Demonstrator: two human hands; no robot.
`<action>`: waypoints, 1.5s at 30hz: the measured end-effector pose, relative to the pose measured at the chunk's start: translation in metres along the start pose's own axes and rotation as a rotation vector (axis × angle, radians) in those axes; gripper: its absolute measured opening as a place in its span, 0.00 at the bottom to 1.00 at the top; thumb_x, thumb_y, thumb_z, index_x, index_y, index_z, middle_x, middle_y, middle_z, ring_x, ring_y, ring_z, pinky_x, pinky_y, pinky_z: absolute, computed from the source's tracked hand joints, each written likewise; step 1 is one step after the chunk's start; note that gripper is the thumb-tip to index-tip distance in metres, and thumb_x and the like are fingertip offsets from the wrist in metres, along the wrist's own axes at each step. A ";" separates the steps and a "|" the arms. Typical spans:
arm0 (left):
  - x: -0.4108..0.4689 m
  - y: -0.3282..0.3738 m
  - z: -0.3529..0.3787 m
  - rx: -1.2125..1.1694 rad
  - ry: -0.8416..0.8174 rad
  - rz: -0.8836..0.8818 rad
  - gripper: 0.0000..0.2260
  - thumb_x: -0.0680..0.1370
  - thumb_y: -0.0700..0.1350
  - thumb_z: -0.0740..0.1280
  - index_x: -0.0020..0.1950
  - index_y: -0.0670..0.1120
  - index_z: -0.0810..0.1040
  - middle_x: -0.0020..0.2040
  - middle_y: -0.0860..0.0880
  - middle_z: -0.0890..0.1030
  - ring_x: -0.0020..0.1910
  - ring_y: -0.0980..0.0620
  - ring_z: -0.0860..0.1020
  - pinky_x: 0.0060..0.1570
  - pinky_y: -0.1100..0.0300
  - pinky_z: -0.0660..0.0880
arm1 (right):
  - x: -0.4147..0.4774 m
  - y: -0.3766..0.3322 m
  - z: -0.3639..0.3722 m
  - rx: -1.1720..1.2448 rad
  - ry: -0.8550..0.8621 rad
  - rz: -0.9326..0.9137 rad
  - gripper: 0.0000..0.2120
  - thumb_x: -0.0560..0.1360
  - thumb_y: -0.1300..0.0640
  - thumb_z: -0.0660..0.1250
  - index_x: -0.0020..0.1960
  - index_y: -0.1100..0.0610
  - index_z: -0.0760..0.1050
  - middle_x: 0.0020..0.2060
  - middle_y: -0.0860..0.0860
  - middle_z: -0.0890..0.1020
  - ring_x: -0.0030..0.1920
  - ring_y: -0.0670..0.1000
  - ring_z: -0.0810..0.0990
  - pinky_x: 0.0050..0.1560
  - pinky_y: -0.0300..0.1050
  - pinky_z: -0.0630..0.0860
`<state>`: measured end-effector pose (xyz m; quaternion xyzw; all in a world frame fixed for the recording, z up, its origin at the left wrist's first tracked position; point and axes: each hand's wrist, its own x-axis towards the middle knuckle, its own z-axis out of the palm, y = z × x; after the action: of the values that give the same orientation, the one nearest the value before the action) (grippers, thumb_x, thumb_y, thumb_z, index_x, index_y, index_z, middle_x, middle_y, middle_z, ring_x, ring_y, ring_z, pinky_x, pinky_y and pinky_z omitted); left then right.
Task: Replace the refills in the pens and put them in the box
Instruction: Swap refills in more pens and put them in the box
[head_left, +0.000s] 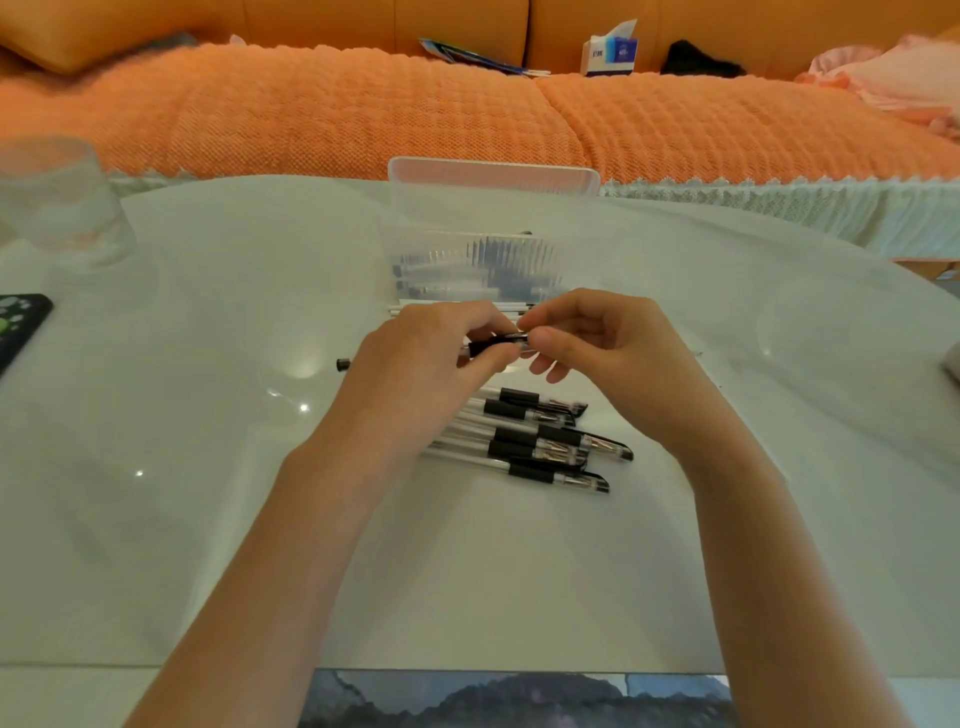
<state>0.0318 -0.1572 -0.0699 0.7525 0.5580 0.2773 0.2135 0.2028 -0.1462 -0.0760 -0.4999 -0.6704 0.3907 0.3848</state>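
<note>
Nearest the camera, both forearms reach out over the white surface (208, 519), and between them lies a loose pile of pens (540, 441), clear barrels with black grips, tips mostly pointing right. Just above that pile the two hands meet on one pen (497, 344). The left hand (431, 348) has its fingers curled round the barrel at the black grip, and the right hand (587, 338) pinches the tip end between thumb and forefinger, its other fingers loosely bent. This looks like the tip cone being twisted on the barrel; whether it is coming off or going on cannot be told. To do it well, the left hand should hold the barrel steady and level while only the right thumb and forefinger turn. The twist should be gentle so the thread does not cross, and the work should stay low over the surface so a dropped cone or spring stays close. A small black piece (343, 364) lies alone to the left and should not be lost. Just behind the hands lie thin white refills (415, 310), close enough to pick up without shifting the barrel. Beyond them stands the clear box (395, 249), lid (493, 176) raised, with pens already inside; the finished pen goes there. Farther off is an orange sofa (311, 114).
</note>
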 end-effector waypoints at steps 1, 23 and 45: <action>0.000 -0.002 0.001 0.014 -0.004 -0.001 0.06 0.76 0.53 0.67 0.52 0.56 0.79 0.43 0.60 0.80 0.44 0.59 0.78 0.47 0.62 0.74 | 0.000 0.000 0.000 -0.013 -0.008 0.011 0.06 0.76 0.60 0.66 0.51 0.60 0.80 0.38 0.51 0.84 0.38 0.47 0.83 0.41 0.38 0.79; -0.004 -0.001 0.002 0.079 0.050 -0.081 0.12 0.73 0.64 0.64 0.43 0.57 0.78 0.33 0.56 0.78 0.33 0.58 0.72 0.33 0.62 0.68 | -0.001 -0.006 0.006 -0.046 -0.008 -0.036 0.06 0.76 0.61 0.66 0.43 0.59 0.80 0.31 0.52 0.81 0.30 0.43 0.77 0.37 0.35 0.76; -0.003 -0.001 0.005 0.047 -0.019 -0.003 0.10 0.78 0.55 0.62 0.46 0.51 0.78 0.35 0.56 0.78 0.37 0.57 0.76 0.40 0.58 0.72 | -0.002 -0.007 0.011 -0.080 0.025 -0.066 0.05 0.76 0.62 0.66 0.43 0.58 0.79 0.32 0.51 0.81 0.31 0.43 0.75 0.36 0.37 0.75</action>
<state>0.0339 -0.1596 -0.0750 0.7590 0.5634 0.2568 0.2013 0.1907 -0.1506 -0.0743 -0.4973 -0.6967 0.3446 0.3854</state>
